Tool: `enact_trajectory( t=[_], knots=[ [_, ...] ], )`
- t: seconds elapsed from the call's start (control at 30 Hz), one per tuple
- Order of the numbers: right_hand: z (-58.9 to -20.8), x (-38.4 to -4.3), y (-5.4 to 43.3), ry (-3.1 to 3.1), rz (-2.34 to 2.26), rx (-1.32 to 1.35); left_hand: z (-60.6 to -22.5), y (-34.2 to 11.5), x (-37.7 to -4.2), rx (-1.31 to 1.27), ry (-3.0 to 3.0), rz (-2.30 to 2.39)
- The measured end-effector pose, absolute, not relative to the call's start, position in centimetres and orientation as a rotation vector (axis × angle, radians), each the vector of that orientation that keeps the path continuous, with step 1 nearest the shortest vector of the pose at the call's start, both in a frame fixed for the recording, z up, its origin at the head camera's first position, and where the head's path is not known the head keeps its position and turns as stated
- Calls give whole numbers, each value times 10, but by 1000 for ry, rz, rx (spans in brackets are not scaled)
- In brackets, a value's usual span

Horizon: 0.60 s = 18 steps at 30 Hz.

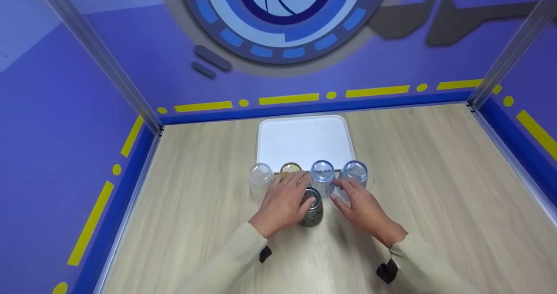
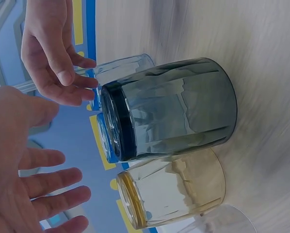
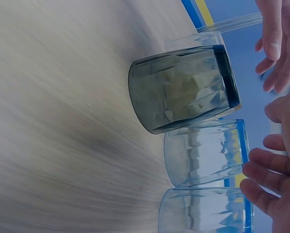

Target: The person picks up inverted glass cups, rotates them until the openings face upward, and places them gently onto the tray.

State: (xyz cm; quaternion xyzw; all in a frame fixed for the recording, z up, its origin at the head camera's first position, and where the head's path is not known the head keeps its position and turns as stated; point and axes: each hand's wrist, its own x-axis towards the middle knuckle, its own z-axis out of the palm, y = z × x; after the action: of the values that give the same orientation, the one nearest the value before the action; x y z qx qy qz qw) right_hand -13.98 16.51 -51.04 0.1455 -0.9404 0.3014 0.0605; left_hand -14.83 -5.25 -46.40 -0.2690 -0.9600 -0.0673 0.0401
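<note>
Five faceted drinking glasses stand upside down, bases up. Closest to me is a dark grey glass [image 1: 311,218]. Behind it, a clear glass [image 1: 260,177], an amber glass [image 1: 290,167], a blue glass [image 1: 323,171] and another blue glass [image 1: 355,170] form a row. My left hand [image 1: 283,200] hovers over the amber and grey glasses, fingers spread; the left wrist view shows it apart from them. My right hand [image 1: 362,205] is beside the blue glasses, fingers loosely bent and holding nothing. In the right wrist view its fingertips [image 3: 254,189] are close to their bases; contact is unclear.
A white rectangular tray [image 1: 304,139] lies flat behind the row of glasses. The wood-grain table [image 1: 196,207] is bounded by blue-purple panels [image 1: 143,59] at the back and both sides, with metal posts [image 1: 496,68] in the corners.
</note>
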Motion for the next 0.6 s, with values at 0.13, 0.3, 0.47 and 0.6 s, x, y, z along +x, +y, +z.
enact_trajectory(
  t=[0.13, 0.3, 0.47, 0.6],
  knots=[
    [-513, -138, 165, -2845, 916, 464, -466, -52, -147, -834, -2930, -225],
    [-517, -137, 168, -2847, 926, 455, -469, -50, -149, -869, -2882, -209],
    [-521, -135, 168, -2862, 940, 440, -470, -49, -148, -877, -2898, -207],
    [-523, -135, 167, -2862, 942, 438, -472, -48, -146, -875, -2928, -212]
  ],
)
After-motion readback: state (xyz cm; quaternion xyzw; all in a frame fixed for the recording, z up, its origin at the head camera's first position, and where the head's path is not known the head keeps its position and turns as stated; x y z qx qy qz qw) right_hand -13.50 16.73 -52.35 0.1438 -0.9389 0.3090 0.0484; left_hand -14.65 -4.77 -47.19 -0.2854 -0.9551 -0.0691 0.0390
